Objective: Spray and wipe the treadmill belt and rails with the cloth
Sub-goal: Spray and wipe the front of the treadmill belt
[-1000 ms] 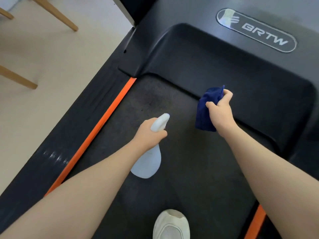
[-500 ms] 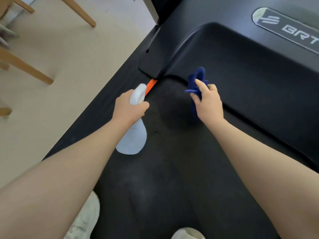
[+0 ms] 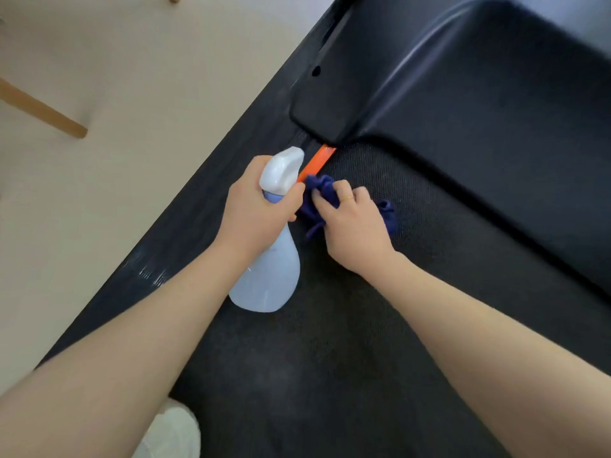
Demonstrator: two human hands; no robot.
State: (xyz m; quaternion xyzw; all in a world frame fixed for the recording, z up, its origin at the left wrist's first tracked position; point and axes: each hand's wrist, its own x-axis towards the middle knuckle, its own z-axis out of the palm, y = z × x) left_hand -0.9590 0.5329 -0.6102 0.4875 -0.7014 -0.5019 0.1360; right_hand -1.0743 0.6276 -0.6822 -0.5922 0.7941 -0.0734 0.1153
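The right hand (image 3: 355, 231) is pressing a bunched dark-blue cloth (image 3: 322, 190) down onto the black textured treadmill belt (image 3: 380, 325), its fingers curled over the fabric and pinning it flat, which looks like the grip of someone wiping. The cloth is lying at the far left corner of the belt, touching or just beside the orange strip (image 3: 317, 161) that is marking the belt's left edge, and one fold is poking out on the right side of the hand. The placement suggests the person is working along the seam where the belt is meeting the black left side rail (image 3: 185, 239).

The left hand (image 3: 258, 216) is wrapping round the neck of a pale-blue translucent plastic spray bottle with a white trigger head (image 3: 271, 266), holding it up off the belt with the nozzle pointing far, toward the glossy black motor cover (image 3: 479, 104). Keeping the bottle in hand is probably meant to leave the spray ready for the next patch. The two hands are sitting close together, the left one's fingers touching or nearly touching the cloth, with the bottle just left of the cloth.

A white shoe (image 3: 172, 434) is showing at the near edge, and a wooden furniture leg (image 3: 43, 110) is standing on the beige floor (image 3: 148, 77) to the left.
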